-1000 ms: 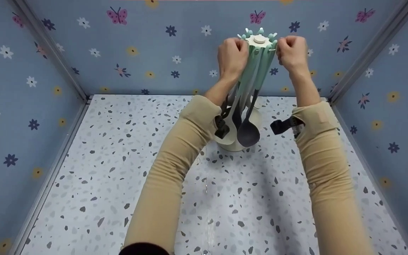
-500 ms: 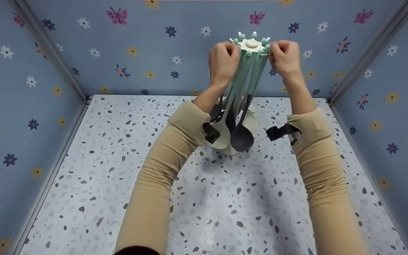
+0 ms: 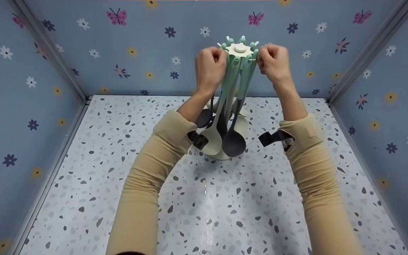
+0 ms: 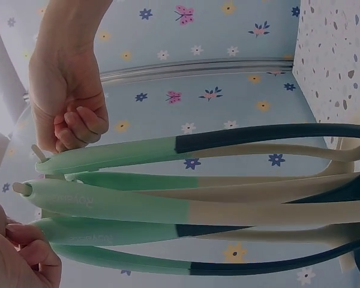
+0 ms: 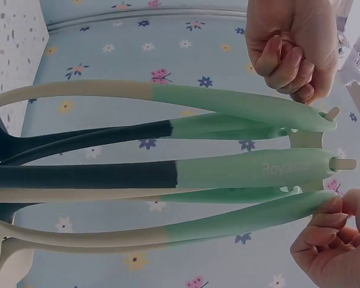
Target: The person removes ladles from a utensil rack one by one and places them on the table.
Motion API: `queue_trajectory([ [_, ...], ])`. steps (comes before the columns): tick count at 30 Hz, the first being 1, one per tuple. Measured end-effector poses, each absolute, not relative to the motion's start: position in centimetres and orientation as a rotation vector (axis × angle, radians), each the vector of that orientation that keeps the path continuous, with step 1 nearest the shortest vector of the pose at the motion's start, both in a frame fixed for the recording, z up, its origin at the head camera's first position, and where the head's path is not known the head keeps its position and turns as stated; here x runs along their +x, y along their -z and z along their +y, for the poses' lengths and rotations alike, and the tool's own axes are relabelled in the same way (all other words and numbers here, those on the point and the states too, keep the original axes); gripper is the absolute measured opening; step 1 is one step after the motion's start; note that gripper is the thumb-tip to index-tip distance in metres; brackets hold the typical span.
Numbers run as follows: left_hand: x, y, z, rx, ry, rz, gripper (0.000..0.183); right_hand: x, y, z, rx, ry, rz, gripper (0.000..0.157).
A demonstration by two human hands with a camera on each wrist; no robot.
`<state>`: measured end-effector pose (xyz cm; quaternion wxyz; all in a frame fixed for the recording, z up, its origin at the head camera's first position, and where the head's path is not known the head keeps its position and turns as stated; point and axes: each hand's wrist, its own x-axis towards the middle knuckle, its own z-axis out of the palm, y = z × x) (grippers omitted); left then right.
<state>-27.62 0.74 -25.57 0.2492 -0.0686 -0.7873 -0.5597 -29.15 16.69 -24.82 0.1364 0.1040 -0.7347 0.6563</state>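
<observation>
A utensil stand (image 3: 240, 50) with a cream top and hooks is in the head view, hung with mint-handled kitchen tools. A black ladle (image 3: 233, 143) and a cream spoon (image 3: 211, 141) face me. My left hand (image 3: 211, 69) pinches the stand's top rim at its left side, fingers curled in. Opposite it, my right hand (image 3: 275, 63) pinches the right side. The exact spot under the fingertips is partly hidden. In the left wrist view, mint handles (image 4: 114, 201) run between both hands. Whether the cream base (image 3: 221, 156) touches the table cannot be told.
A white speckled tabletop (image 3: 94, 170) spreads below the stand. Blue patterned panels (image 3: 161, 63) close off the back and both sides, with grey metal strips (image 3: 55, 53) at the corners. Black wrist cameras (image 3: 198, 140) sit on both sleeves.
Both hands and the stand have moved left and a little nearer to me together. The grip on each side looks the same throughout.
</observation>
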Motion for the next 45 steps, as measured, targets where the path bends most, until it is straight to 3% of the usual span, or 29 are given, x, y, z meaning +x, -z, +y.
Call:
queue_trajectory([
  [32,-24.4,26.0,-3.1,-0.24,1.618,-2.048,0.038,-25.7,25.6,14.1,0.517,-2.014,-2.063,0.033],
  [45,-23.9,26.5,-2.8,-0.27,1.659,-1.994,0.034,-25.9,26.5,14.4,0.667,-1.902,-1.978,0.034],
])
